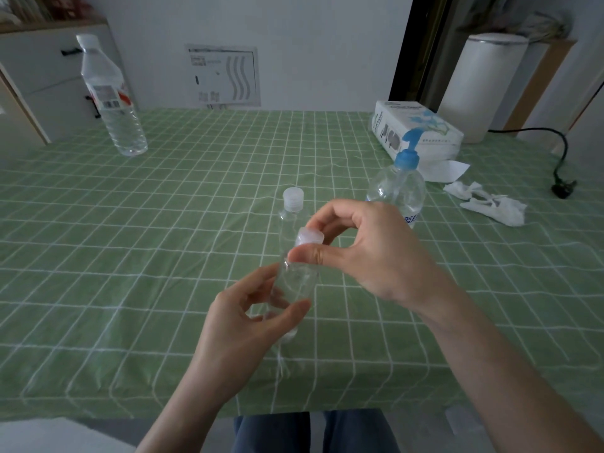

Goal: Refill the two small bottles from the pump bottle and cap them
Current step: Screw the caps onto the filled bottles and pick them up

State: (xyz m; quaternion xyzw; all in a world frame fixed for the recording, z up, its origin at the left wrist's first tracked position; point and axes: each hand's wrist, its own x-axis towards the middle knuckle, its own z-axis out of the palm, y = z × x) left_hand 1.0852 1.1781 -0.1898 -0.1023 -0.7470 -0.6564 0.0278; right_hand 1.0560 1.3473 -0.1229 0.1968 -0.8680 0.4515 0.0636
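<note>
So the whole thing sits on a table (130, 256) with a green checked cloth. Back left is a big water bottle (111, 103), unrelated to the job as far as I can see. Back right there's a tissue pack (418, 129) with a few crumpled tissues (490, 204) lying just in front of it.

The pump bottle (397, 188), clear with a blue pump head, stands upright right of centre, near the hands. It's partly behind the right hand (369, 253).

The left hand (238, 328) has its fingers and thumb wrapped round the body of one small bottle (297, 279), held up off the table and tilted a bit. The right hand pinches that bottle's cap (310, 237) between thumb and fingertips, and the cap is sitting on the neck.

The other small bottle (291, 210) stands on the cloth just behind the held one, with its own cap on.

Progress-wise, my guess is this is a capping or uncapping twist, but honestly I can't tell which. Everything is clear plastic in dim light, so I can't make out how full either small bottle is. If the standing one is already filled, only this cap is left to tighten. If not, both still need pumping and closing.
</note>
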